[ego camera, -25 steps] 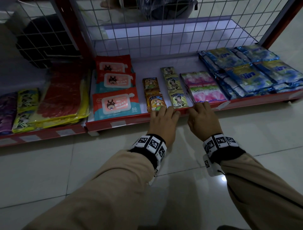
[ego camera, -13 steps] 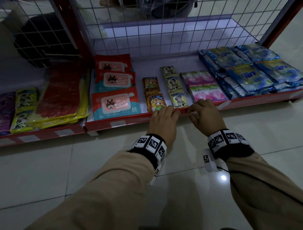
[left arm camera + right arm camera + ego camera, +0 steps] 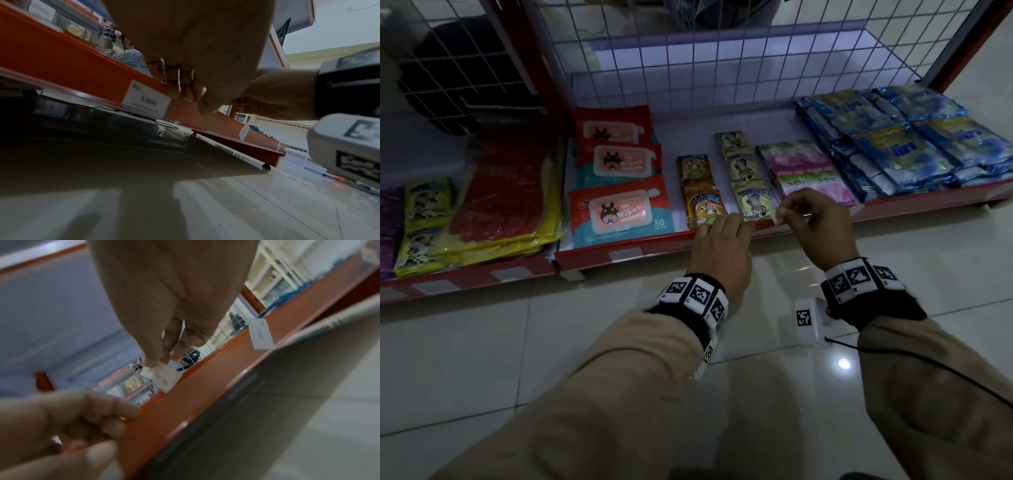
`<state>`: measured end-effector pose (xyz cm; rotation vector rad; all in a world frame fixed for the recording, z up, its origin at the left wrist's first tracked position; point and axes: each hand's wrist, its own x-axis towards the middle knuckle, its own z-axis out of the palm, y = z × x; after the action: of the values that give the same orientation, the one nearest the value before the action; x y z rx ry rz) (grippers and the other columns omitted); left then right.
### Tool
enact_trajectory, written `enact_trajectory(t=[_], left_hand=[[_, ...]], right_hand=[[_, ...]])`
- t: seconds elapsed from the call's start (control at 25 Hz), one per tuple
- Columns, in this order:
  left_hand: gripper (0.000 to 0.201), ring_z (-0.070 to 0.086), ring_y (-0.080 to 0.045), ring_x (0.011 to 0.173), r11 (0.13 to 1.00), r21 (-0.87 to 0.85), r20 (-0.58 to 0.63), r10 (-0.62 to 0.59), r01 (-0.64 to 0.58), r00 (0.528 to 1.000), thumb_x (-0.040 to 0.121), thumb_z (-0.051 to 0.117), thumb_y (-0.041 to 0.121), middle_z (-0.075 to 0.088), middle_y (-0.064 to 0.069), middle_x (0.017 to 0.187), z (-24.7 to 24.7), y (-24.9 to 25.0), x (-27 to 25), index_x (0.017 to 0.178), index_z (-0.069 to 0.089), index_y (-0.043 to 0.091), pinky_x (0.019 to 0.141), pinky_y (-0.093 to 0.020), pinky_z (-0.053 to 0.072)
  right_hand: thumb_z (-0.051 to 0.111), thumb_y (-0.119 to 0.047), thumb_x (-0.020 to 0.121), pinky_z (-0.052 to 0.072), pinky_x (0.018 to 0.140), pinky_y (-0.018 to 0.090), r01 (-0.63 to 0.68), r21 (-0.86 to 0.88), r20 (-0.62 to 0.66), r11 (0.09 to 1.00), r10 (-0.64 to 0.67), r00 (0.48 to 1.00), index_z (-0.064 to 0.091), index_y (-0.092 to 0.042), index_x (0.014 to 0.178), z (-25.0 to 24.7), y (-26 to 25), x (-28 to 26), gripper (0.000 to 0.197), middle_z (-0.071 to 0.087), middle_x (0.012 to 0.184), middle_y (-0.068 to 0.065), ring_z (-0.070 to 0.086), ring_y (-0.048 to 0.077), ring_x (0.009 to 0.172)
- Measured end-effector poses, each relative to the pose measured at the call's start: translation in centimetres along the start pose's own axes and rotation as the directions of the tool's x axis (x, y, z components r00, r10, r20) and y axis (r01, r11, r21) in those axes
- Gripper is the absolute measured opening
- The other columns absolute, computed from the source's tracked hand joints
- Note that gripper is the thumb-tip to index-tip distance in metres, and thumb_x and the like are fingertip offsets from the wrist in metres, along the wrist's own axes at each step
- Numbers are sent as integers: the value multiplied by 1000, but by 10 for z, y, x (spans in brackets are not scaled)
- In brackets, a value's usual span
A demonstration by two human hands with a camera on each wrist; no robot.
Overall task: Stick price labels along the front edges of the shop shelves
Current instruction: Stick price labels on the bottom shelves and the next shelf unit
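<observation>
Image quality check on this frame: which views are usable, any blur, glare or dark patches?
Head view: dim overall but sharp, with a glare spot on the floor tile. Left wrist view: sharp enough to read 3.000 on the price label, floor in shadow, left hand at the shelf edge. Right wrist view: motion-blurred, the label pinched by the right hand unreadable.

Red shelf edge point(image 3: 654, 245), white price label point(image 3: 147, 99), beige sleeves point(image 3: 619, 394), black-and-white checked wristbands point(image 3: 697, 296), blue sachets point(image 3: 914, 144).
</observation>
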<state>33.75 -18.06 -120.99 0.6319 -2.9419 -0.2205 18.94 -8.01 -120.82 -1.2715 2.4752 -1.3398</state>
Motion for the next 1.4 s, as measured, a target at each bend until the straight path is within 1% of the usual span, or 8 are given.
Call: enact_trajectory(t=[0.16,0.28,0.4,0.72,0.96,1.08,1.24,1.4], left_hand=[[47,40,-25,121,988,-132,-14,-78,75,997,100,35,39,48,-6,131,1,2,2,139,37,15,97,-37,29],[41,42,-25,117,974,-190,-38,-134,125,990,100,31,43,53,-5,124,0,2,3,127,48,17,96,-38,28],[28,44,-23,112,965,-218,-43,-160,147,986,99,38,37,54,-2,116,-1,0,4,112,53,18,93,-39,29],[20,42,-23,114,960,-241,-18,-153,145,988,95,46,30,52,-1,115,-1,-1,3,109,57,20,95,-41,30],[21,43,-22,112,965,-223,-3,-144,139,990,97,42,29,52,0,116,-4,-3,4,111,56,20,93,-41,29],[24,42,-23,113,970,-209,8,-127,126,992,97,41,30,52,-1,116,-5,-5,5,113,56,20,92,-40,28],[25,42,-22,114,978,-169,19,-120,122,993,97,42,29,51,-1,119,-4,-6,5,115,56,18,92,-39,29],[28,42,-22,116,989,-114,26,-95,98,995,97,42,29,50,-1,122,-5,-5,6,118,56,19,93,-39,30]], right_hand=[[65,-10,88,51,71,15,-157,294,86,943,138,987,66,-13,100,6,-10,-4,12,66,82,0,64,6,76],[64,-6,88,52,72,19,-264,451,196,853,194,961,67,-3,100,14,-15,-11,12,67,85,9,63,9,75],[65,-7,88,48,65,16,-283,459,232,842,194,953,65,2,98,19,-18,-14,13,66,82,10,61,7,71],[64,0,87,42,54,10,-306,505,221,807,222,950,62,9,96,17,-28,-14,14,60,69,7,56,-2,54],[69,-1,81,42,52,8,-376,548,224,747,303,926,61,-5,75,6,-27,-14,12,62,58,-8,55,-4,52],[69,-2,82,43,52,8,-390,578,243,717,306,921,63,-7,76,2,-27,-16,10,69,63,-10,60,-4,56],[72,-14,82,41,57,16,-403,472,183,784,361,915,65,-11,80,-7,-16,-12,7,64,70,-2,54,3,60],[72,-18,83,47,76,12,-52,129,230,990,21,973,67,-16,111,-14,-23,-4,28,67,103,0,62,4,85]])
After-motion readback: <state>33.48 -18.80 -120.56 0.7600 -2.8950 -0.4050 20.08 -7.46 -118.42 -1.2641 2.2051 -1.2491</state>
